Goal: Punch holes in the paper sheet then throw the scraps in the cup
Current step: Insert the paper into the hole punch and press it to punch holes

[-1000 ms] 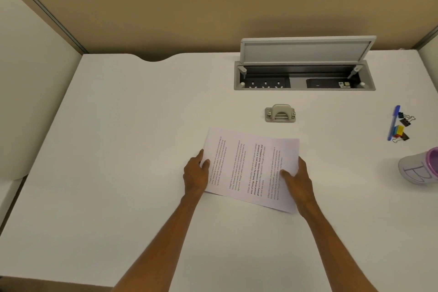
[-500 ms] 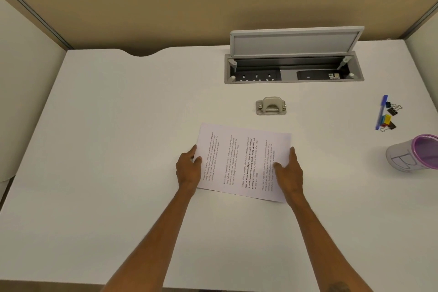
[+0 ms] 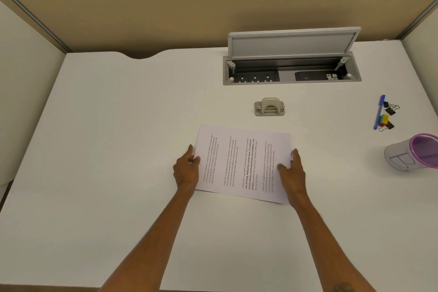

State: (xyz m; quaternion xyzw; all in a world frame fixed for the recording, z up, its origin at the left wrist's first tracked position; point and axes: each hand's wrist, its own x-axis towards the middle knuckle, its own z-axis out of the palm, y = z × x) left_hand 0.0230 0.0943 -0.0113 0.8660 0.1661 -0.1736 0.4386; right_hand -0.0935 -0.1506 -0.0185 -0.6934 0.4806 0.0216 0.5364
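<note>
Presently we find our left hand (image 3: 187,168) pinching the left edge of the paper sheet (image 3: 241,163), thumb on top, and our right hand (image 3: 290,170) resting on its right edge with fingers spread flat. Both sit at frame centre on the white desk (image 3: 118,149). Just above lies the hole punch (image 3: 269,107), untouched. At right edge, the purple-rimmed cup (image 3: 412,155); above it, a blue pen (image 3: 378,112) beside binder clips (image 3: 388,116).
</note>
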